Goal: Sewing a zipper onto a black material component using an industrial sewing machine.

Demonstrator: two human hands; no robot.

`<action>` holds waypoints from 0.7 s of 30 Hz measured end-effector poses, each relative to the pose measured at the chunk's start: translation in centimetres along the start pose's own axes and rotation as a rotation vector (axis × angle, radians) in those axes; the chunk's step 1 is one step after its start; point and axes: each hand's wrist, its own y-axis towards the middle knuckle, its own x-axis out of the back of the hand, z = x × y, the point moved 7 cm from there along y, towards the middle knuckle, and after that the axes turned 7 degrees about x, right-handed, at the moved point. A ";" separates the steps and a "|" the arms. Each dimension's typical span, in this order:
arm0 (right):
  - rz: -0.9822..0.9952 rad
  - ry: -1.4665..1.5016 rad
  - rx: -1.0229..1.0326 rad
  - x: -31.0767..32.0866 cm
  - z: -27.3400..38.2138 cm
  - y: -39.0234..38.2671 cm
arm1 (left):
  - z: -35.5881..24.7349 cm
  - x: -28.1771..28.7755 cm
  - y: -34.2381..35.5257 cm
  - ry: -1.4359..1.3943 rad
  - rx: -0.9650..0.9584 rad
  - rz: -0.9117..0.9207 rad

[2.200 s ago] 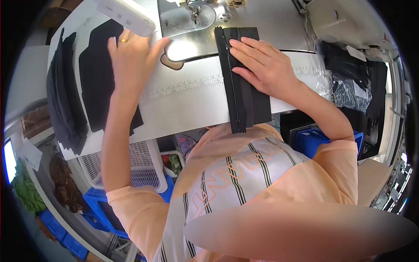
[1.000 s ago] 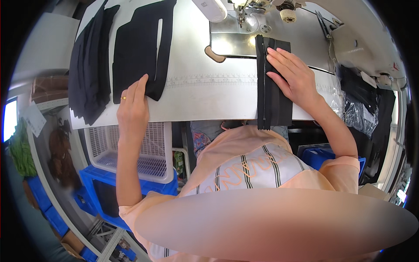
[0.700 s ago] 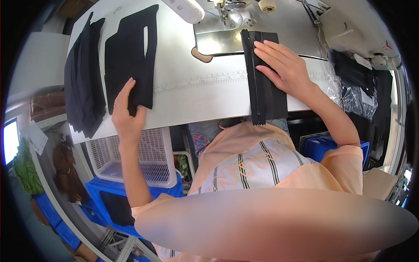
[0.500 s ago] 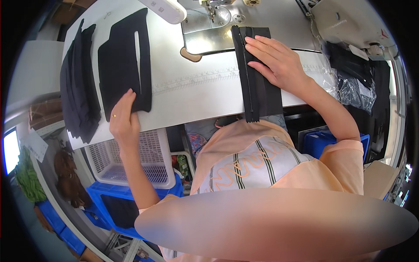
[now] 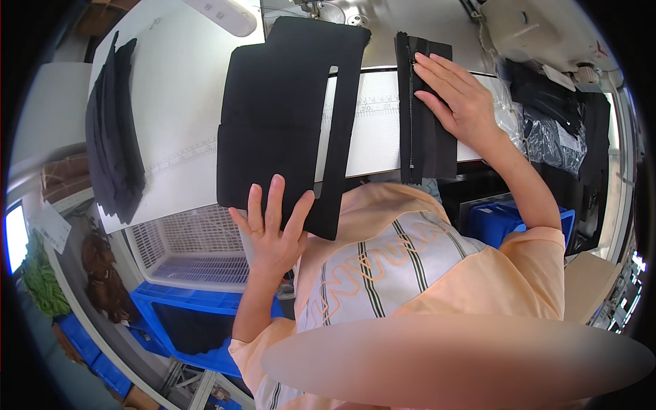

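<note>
Shifted since the earlier frame: slotted black fabric panel [image 5: 273, 123], from left of frame to centre, left hand [image 5: 277, 242] with it; right hand [image 5: 465, 106] remains at upper right of centre. Largest first: white tabletop [image 5: 178, 102] with printed ruler spans upper left to centre. Panel covers its middle, near edge past the table front; cannot tell if lifted. Stack of black fabric pieces [image 5: 113, 150] at left. Black zipper strip [image 5: 437, 147] right of centre, just beside the panel, apart from it. Left-hand fingers spread over the panel's near edge; hidden thumb, pinch not determinable. Right hand lies flat on the strip, thumb apart. Step, judged: bringing panel to zipper. Next move seems to call for squaring the narrow slot against the zipper teeth, strip held steady.
</note>
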 end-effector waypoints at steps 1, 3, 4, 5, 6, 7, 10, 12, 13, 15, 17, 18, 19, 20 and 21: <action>-0.005 0.000 -0.001 0.0 0.0 0.0 | 0.3 0.1 0.3 -0.002 -0.001 0.002; -0.008 -0.004 0.005 0.0 0.0 0.1 | 0.6 -0.2 1.5 0.026 -0.021 0.119; -0.012 -0.008 0.012 0.1 0.1 0.1 | 0.2 0.2 2.5 -0.056 -0.027 0.057; -0.009 -0.007 0.011 0.0 0.1 0.1 | -0.2 0.3 3.1 -0.058 -0.027 0.059; -0.017 -0.003 0.013 0.0 0.1 0.1 | -0.7 0.5 3.7 -0.100 -0.047 0.060; -0.023 -0.004 0.017 0.0 0.0 0.1 | -1.2 0.7 4.5 -0.146 -0.069 0.058; -0.014 0.009 0.000 0.0 -0.1 -0.1 | -3.0 0.3 5.9 -0.147 -0.094 0.051; -0.017 0.005 0.000 0.0 -0.1 0.0 | -3.9 0.2 6.2 -0.156 -0.089 0.054; -0.019 0.003 0.002 0.1 -0.1 0.0 | -4.4 0.3 6.4 -0.158 -0.076 0.056; -0.013 0.004 0.001 0.1 0.0 0.1 | -4.7 0.2 6.6 -0.163 -0.065 0.059; -0.008 0.003 0.000 0.1 -0.1 0.0 | -4.8 0.1 6.6 -0.168 -0.054 0.044; -0.008 0.004 -0.001 0.0 -0.1 0.0 | -4.8 0.0 6.8 -0.168 -0.053 0.045; -0.009 0.005 -0.003 0.0 -0.1 -0.1 | -4.9 0.0 7.2 -0.176 -0.051 0.027; -0.007 0.006 -0.002 -0.1 -0.1 0.0 | -4.8 0.0 7.5 -0.183 -0.050 0.009; -0.012 0.006 -0.005 0.0 -0.1 0.0 | -4.7 -0.2 7.7 -0.185 -0.048 0.010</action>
